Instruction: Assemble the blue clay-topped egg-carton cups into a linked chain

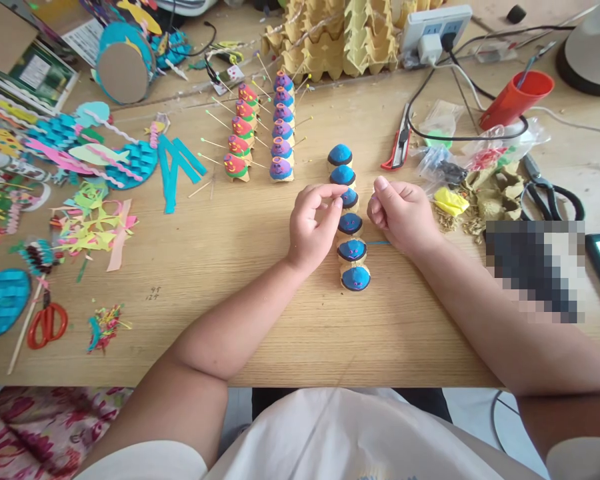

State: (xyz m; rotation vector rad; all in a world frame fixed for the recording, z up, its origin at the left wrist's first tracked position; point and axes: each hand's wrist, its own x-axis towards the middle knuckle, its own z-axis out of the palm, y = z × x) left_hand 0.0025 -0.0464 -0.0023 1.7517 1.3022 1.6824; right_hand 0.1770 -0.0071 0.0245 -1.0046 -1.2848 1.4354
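A row of egg-carton cups topped with blue clay domes (351, 250) and dark rims runs toward me. The nearer domes carry small purple face details. Beside the third dome from the back (349, 198), my left hand (314, 223) is curled, its thumb and index fingertips brought together against or just beside the dome; anything between them is too small to make out. On the row's other side, my right hand (404, 212) is closed in a pinch, its fingertips near that same dome. What it holds is hidden. A thin blue strip (379, 243) lies near the right wrist.
Two finished-looking rows, red-green cups (237, 145) and purple cups (281, 148), bear pin feelers. Egg cartons (330, 40) and a power strip (436, 33) stand behind. Right are a box cutter (399, 143), red cup (517, 100) and black scissors (550, 190); left, red-handled scissors (47, 323).
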